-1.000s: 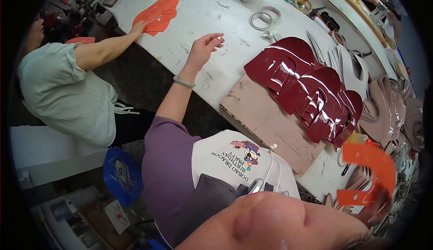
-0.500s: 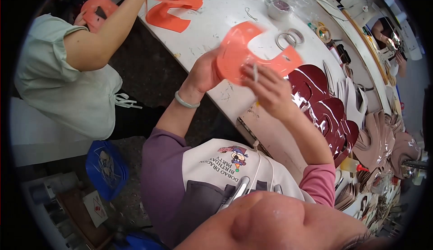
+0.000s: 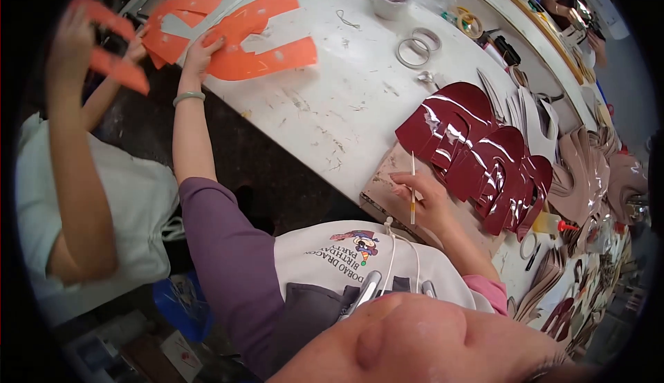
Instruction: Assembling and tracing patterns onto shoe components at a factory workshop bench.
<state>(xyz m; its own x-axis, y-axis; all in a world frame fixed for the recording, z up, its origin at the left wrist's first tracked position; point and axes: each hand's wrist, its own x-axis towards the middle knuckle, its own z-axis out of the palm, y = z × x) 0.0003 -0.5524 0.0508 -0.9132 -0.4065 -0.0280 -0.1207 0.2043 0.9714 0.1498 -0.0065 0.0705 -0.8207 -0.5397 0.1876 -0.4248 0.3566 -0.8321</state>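
Note:
Far out to the left, my left hand (image 3: 198, 61) grips the rounded end of an orange U-shaped shoe-upper piece (image 3: 238, 32), thumb on top. The piece is over the table, its two arms pointing right; pale marks show on its surface. My right hand (image 3: 434, 202) is near the table's front edge, fingers curled round a thin white-and-yellow stick (image 3: 413, 188), held upright in the picture. Glossy dark-red upper pieces (image 3: 477, 148) lie overlapped just beyond that hand, on a pinkish board (image 3: 387, 175).
At the left, a co-worker's hand (image 3: 69, 44) holds another orange piece (image 3: 114, 51), blurred; more orange pieces (image 3: 181, 16) lie nearby. Tape rings (image 3: 413, 52), a tub (image 3: 391, 3) and a thread (image 3: 348, 19) are on the white table (image 3: 297, 120). Beige pieces (image 3: 577, 175) are stacked right.
My left hand has carried the orange piece left, away from my body. The right hand has let go of the piece and come back toward the dark-red pieces, still with the thin stick.

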